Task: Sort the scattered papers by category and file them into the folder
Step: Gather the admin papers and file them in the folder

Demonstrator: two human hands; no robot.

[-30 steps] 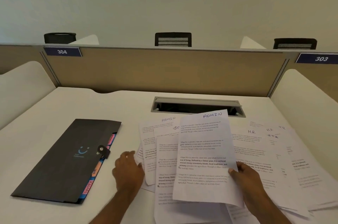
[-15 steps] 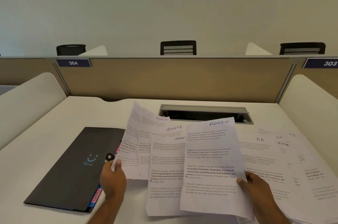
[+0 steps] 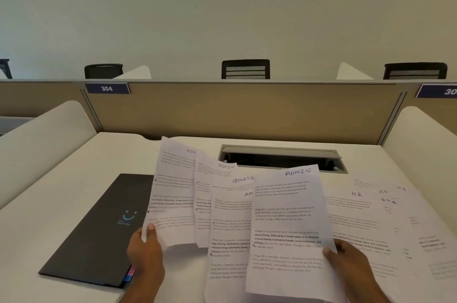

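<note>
My left hand [image 3: 144, 249] pinches the lower left corner of an ADMIN sheet [image 3: 173, 194] raised off the desk, with a second ADMIN sheet [image 3: 205, 203] behind it. My right hand [image 3: 346, 260] grips the right edge of another ADMIN sheet [image 3: 286, 228], held up in front of me. Between them lie sheets headed SPORTS [image 3: 230, 223]. A spread of HR sheets [image 3: 366, 216] covers the desk on the right. The dark folder [image 3: 99, 228] lies shut at the left, coloured tabs [image 3: 130, 274] showing at its near edge.
The white desk [image 3: 49, 203] is boxed in by a tan partition [image 3: 247, 109] at the back and white side panels. An open cable tray [image 3: 282, 158] is set into the desk behind the papers. Chairs stand beyond the partition.
My left hand has picked ADMIN sheets off the pile and lifted them up and to the left, over the folder's edge. The right hand's ADMIN sheet stays raised. The view has tilted upward.
</note>
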